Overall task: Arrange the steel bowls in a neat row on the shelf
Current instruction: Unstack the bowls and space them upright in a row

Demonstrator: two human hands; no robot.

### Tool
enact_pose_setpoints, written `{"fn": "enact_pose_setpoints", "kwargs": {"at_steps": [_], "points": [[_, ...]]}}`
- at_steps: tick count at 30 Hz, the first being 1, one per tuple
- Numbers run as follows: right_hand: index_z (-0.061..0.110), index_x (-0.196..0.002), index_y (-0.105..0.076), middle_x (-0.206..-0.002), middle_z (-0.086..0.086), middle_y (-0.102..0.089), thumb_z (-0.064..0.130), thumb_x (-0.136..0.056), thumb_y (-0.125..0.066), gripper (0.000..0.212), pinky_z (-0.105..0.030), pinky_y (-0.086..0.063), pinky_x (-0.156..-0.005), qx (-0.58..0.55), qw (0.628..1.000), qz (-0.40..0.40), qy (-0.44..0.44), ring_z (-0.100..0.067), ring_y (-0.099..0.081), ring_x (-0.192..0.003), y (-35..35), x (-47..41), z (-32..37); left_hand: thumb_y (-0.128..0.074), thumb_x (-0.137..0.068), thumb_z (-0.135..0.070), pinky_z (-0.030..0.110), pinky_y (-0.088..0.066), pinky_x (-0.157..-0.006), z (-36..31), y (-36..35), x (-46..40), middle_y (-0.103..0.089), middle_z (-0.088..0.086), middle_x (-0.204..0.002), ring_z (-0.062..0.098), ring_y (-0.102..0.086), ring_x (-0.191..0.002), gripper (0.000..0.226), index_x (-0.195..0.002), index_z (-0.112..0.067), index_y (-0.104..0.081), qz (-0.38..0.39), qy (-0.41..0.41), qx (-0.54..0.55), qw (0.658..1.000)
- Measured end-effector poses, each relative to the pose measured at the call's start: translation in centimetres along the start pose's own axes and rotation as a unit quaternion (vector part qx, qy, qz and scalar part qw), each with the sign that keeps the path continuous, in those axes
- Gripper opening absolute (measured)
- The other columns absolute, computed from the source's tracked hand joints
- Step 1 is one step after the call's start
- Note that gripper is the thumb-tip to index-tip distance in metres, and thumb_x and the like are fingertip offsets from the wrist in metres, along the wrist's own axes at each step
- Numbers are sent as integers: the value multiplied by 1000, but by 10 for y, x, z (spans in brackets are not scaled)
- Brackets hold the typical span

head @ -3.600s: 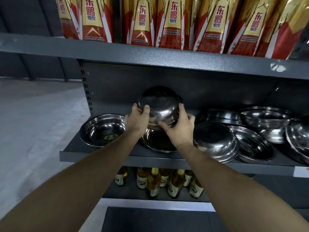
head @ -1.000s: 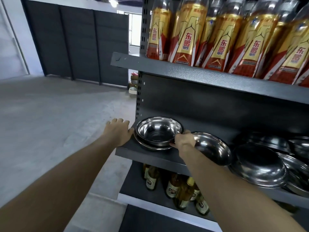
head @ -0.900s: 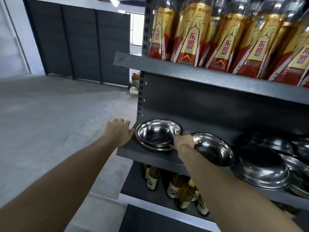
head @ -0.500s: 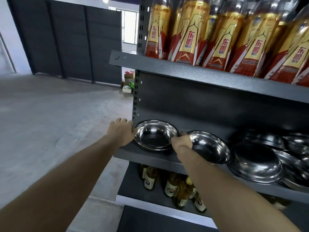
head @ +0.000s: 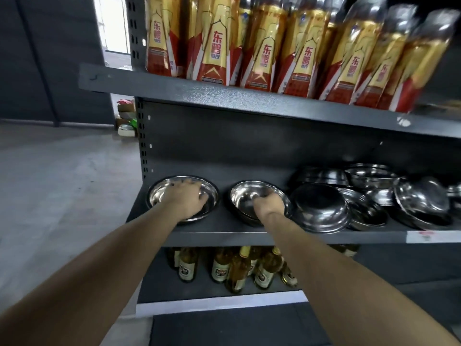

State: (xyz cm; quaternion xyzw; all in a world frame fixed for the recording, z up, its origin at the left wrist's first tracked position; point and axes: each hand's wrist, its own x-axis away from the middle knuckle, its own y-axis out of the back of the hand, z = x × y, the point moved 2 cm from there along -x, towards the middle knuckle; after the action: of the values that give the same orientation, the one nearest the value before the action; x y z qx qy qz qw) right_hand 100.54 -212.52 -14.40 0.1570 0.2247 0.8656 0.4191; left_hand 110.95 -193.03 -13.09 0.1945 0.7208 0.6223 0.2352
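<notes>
While both arms reach up from the lower edge of the frame, the left hand (head: 185, 199) lies inside the leftmost steel bowl (head: 159, 193) at the left end of the middle shelf (head: 224, 237), fingers spread and resting flat on its bottom. Just right of it, with a gap of bare shelf between, stands a second bowl (head: 245, 197); the right hand (head: 270, 204) sits at its near right rim, fingers curled over the edge and gripping it. Further right an overturned bowl (head: 320, 207) touches that second bowl, and behind it lies a loose heap of bowls (head: 389, 191) (some upright, some tipped, several overlapping). Red and gold drink bottles (head: 264, 46) fill the top shelf; brown glass bottles (head: 234, 268) stand on the bottom one.
</notes>
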Motion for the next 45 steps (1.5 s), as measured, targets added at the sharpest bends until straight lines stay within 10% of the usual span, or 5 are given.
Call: {"fn": "enact_pose_setpoints", "kwargs": {"at_steps": [10,23,34,39,45], "points": [[6,-135,-54,-126,-16,-64,21,-96,-55,42,-31,-44,-96,0,992,-113,-59,-34,-58,-120,109,-31,-66,-39,-99,-48,45,-38,-107,-134,-17,-23,-47,8,-145,29,-43,-133,52,-140,-17,-47,13,-127,18,992],[8,-148,-40,-130,-18,-62,26,-93,-58,60,-42,-50,-101,-10,996,-74,-48,-34,-62,-116,208,-115,-120,-41,-99,-48,42,-40,-106,-292,-45,-56,-48,8,-145,29,-46,-130,58,-147,-17,-40,25,-142,45,989],[16,-134,-57,-115,-2,-70,62,-75,-73,78,-26,-47,-84,-17,999,26,12,-22,-64,-104,210,-151,-135,-33,-96,-61,41,-46,-94,-341,-82,-54,-47,20,-139,36,-54,-121,78,-147,-3,-27,93,163,187,964],[21,-139,-54,-120,-4,-70,57,-77,-73,75,-34,-52,-96,-4,999,29,34,-25,-63,-113,206,-149,-137,-30,-93,-69,44,-34,-112,-343,-97,-56,-32,23,-155,37,-39,-138,98,-155,-5,13,159,193,324,913],[19,-139,-55,-118,-1,-70,56,-77,-74,75,-26,-49,-82,-17,999,12,50,-20,-65,-108,216,-140,-134,-29,-94,-68,43,-37,-110,-349,-89,-53,-34,20,-154,35,-41,-136,96,-155,1,-1,144,198,369,897]]}}
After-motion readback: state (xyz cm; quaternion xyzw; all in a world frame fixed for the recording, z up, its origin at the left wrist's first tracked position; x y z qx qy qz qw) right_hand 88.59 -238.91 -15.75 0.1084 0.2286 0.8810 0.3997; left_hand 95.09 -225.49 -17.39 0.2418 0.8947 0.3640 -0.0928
